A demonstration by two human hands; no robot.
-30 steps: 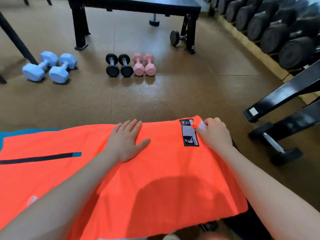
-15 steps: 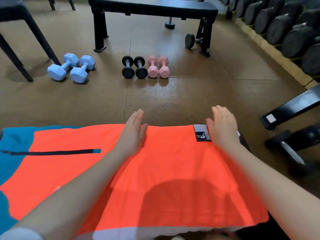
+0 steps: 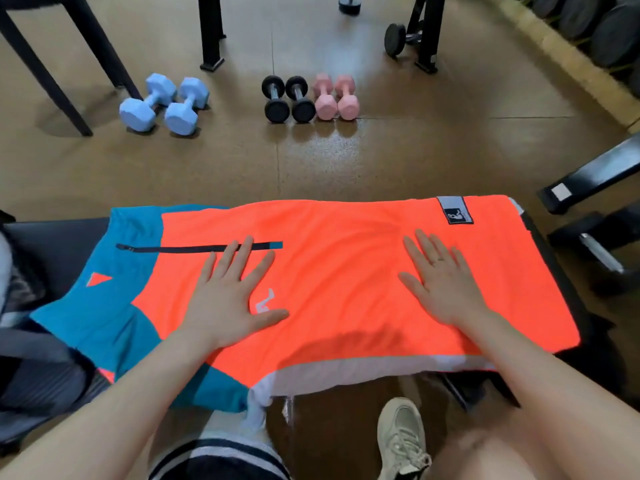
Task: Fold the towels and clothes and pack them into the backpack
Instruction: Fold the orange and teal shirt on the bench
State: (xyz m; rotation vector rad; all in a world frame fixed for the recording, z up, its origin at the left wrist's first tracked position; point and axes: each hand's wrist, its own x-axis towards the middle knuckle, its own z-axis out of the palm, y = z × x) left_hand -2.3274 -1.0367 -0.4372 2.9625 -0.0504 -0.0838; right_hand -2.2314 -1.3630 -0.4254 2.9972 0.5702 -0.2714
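Both hands, left point(image 3: 230, 299) and right point(image 3: 441, 282), now drop from the 12 o'clock edge and press flat, fingers spread, on the orange garment point(image 3: 346, 271) on the bench point(image 3: 59, 244), probably smoothing before the next fold.

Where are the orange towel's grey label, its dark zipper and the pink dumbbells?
grey label point(image 3: 454, 210): head view, middle of the patch at the towel's far right corner.
dark zipper point(image 3: 173, 248): head view, bare stretch left of the fingers.
pink dumbbells point(image 3: 336, 97): head view, between the two handles.
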